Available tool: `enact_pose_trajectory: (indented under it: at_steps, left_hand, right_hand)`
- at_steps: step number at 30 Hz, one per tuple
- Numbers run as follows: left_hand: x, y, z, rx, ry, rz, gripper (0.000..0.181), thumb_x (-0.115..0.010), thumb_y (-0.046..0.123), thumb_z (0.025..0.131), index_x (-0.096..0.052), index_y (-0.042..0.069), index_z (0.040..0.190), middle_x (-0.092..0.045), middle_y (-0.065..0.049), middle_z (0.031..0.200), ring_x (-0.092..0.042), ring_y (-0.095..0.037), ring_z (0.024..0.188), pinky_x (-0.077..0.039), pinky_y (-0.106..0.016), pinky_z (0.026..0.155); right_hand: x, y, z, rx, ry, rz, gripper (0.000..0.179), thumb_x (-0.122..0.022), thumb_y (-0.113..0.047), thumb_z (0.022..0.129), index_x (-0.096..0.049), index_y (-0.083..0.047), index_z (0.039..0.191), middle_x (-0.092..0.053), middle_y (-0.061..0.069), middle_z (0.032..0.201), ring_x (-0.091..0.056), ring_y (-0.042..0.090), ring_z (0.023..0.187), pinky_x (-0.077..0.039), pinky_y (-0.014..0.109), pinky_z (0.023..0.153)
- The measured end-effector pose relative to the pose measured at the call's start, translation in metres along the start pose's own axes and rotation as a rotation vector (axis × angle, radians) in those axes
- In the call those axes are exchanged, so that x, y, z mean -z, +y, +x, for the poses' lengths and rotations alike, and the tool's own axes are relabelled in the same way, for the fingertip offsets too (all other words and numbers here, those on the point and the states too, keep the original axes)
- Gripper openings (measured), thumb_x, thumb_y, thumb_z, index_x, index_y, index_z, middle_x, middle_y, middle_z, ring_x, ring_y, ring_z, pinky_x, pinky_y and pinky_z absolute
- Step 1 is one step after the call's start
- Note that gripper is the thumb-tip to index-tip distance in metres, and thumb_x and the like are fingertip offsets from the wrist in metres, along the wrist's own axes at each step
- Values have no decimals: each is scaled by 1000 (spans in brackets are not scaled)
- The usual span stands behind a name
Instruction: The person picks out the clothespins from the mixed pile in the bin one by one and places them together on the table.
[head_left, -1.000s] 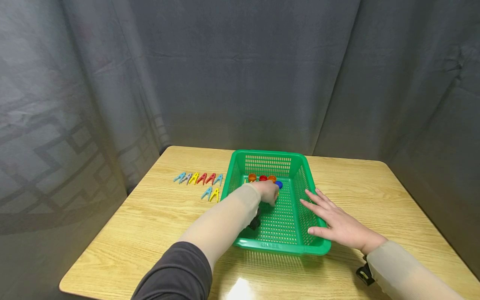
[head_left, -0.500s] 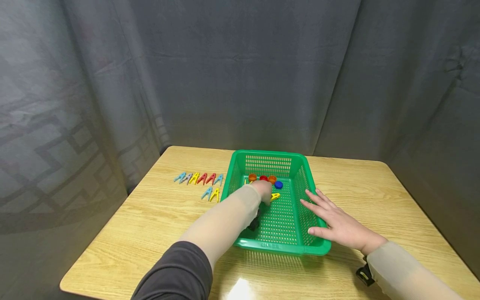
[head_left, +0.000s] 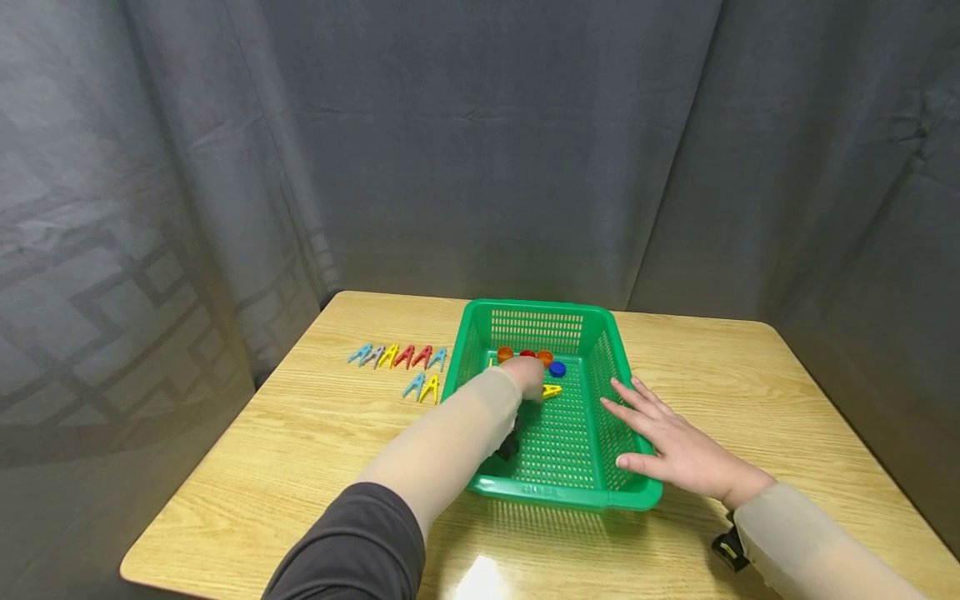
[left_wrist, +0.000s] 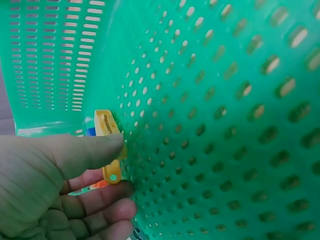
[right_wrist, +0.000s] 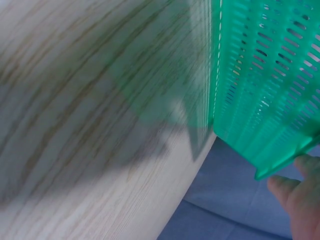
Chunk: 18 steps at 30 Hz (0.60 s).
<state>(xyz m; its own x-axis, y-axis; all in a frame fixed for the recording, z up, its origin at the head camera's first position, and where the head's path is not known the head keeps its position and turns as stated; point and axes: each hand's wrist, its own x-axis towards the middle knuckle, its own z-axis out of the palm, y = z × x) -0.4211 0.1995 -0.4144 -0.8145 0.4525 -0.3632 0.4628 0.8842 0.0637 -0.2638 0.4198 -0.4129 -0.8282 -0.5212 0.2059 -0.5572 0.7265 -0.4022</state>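
Observation:
My left hand (head_left: pixel 525 377) is inside a green plastic basket (head_left: pixel 543 497). In the left wrist view, the thumb and index finger of that hand pinch a yellow clothespin (left_wrist: pixel 105 122) close to the perforated basket floor; the thumb covers its middle. From the head view, one end of the same clothespin (head_left: pixel 552 391) shows right of the hand. Over the basket's right rim lies my right hand (head_left: pixel 678 446), its fingers spread and holding nothing. Past the left hand are orange caps (head_left: pixel 545 358), a red cap (head_left: pixel 527 354) and a blue cap (head_left: pixel 557 369).
Left of the basket, several clothespins stand in a row on the wooden table (head_left: pixel 300 467), among them a red clothespin (head_left: pixel 422 357). Below that row are a blue clothespin (head_left: pixel 413 386) and a yellow one. A grey curtain (head_left: pixel 480 167) hangs behind the table.
My left hand has drawn back a little to the left inside the basket, bringing the yellow clothespin's end into fuller view. The right hand and basket have stayed in place.

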Motion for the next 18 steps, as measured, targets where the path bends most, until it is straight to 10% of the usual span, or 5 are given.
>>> enact_pose_trajectory:
  at_steps: [18]
  left_hand:
    - [26, -3, -10, -166, 107, -203, 17, -71, 27, 88, -63, 13, 90, -58, 5, 84, -51, -11, 73, -43, -26, 67]
  right_hand:
    - [1, -1, 0, 1, -4, -18, 71, -67, -36, 89, -35, -15, 150, -17, 6, 159, -1, 30, 146, -27, 70, 98]
